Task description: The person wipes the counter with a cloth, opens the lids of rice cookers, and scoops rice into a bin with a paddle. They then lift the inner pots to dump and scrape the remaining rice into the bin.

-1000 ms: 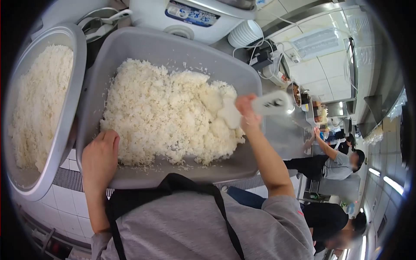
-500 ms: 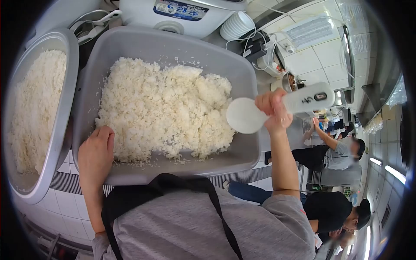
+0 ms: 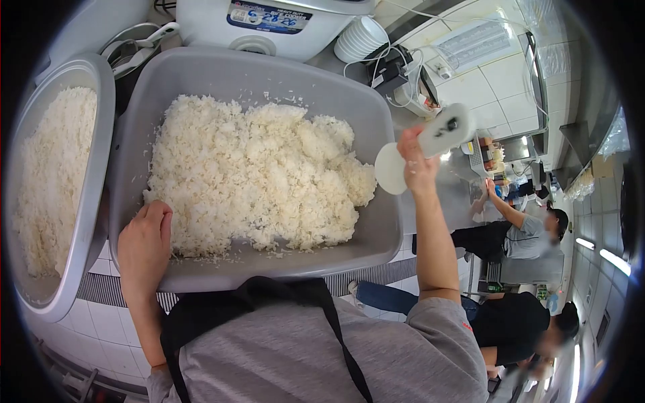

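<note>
Cooked white rice lies in a broad mound inside a large grey tub. My left hand is curled over the tub's near left wall, its fingertips partly hidden beside the rice. At the tub's right end, my right hand is closed around a white rice paddle. The paddle's round blade hangs over the right wall, just beyond the mound, and its wide handle, with dark markings, points up and right. A small lump of rice sticks out of the mound near the blade.
An oval metal pot holding more rice stands on the left. Behind the tub are a rice cooker, stacked white bowls and a black adapter with cables. Two people are off to the right.
My right hand has turned the paddle, so its blade has shifted right, away from the mound. Rice at the mound's right end now reaches farther toward the wall. My left hand stays on the tub.
</note>
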`<move>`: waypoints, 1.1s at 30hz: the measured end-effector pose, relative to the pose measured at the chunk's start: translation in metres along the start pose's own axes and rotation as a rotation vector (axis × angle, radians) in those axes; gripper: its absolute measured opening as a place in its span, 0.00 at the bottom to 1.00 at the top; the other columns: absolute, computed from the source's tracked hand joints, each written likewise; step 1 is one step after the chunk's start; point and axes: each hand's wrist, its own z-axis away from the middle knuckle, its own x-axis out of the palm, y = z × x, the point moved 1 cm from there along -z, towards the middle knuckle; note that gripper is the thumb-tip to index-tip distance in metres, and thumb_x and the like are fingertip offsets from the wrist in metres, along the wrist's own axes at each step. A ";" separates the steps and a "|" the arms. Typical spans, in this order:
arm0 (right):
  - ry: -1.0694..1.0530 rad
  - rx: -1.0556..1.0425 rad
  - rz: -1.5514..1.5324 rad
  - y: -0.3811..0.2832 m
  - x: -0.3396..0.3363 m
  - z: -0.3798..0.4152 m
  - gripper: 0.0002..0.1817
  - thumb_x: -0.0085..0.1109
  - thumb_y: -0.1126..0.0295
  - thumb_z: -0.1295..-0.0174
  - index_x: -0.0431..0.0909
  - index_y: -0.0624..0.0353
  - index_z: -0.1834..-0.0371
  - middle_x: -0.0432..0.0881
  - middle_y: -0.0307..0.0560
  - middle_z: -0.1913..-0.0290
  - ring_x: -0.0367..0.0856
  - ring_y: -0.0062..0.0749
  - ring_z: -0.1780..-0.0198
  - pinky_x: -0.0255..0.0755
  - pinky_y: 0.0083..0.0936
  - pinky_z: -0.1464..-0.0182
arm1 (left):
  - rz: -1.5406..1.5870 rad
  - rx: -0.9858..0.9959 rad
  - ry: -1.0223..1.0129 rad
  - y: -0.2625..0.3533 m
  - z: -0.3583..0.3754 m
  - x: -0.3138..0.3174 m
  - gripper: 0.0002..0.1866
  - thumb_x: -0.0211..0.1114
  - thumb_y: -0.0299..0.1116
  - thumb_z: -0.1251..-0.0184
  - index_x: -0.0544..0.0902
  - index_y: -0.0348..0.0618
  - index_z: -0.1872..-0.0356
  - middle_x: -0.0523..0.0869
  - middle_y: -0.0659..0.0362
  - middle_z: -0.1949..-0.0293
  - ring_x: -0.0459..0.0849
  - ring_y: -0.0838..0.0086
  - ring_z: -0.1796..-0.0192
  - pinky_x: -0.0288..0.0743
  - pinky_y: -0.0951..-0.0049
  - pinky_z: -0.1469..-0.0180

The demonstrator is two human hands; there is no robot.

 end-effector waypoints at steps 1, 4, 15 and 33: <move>0.079 -0.012 0.011 0.007 0.008 0.005 0.09 0.52 0.67 0.42 0.68 0.60 0.76 0.65 0.34 0.81 0.60 0.17 0.78 0.55 0.17 0.76 | -0.008 -0.002 -0.011 0.001 -0.001 0.000 0.05 0.52 0.29 0.41 0.72 0.39 0.71 0.78 0.50 0.73 0.77 0.54 0.70 0.69 0.60 0.69; 0.143 0.024 0.005 0.036 0.014 0.018 0.09 0.52 0.68 0.42 0.68 0.60 0.76 0.66 0.35 0.80 0.61 0.18 0.78 0.56 0.17 0.75 | -0.008 0.002 -0.017 0.001 -0.001 0.001 0.05 0.52 0.29 0.41 0.72 0.39 0.71 0.78 0.50 0.72 0.77 0.54 0.69 0.68 0.60 0.69; 0.021 0.110 -0.150 0.016 0.066 0.044 0.06 0.52 0.71 0.42 0.67 0.57 0.74 0.64 0.32 0.78 0.61 0.14 0.73 0.55 0.13 0.70 | -0.031 -0.016 -0.060 0.002 0.001 0.001 0.05 0.52 0.28 0.40 0.72 0.38 0.70 0.78 0.49 0.72 0.77 0.52 0.69 0.68 0.59 0.69; 0.094 -0.149 -0.367 0.015 0.039 -0.041 0.08 0.50 0.69 0.41 0.65 0.58 0.75 0.61 0.34 0.85 0.56 0.18 0.82 0.51 0.17 0.78 | -0.059 -0.025 -0.087 0.004 -0.001 0.002 0.05 0.52 0.29 0.41 0.73 0.39 0.70 0.78 0.49 0.72 0.77 0.53 0.68 0.68 0.58 0.68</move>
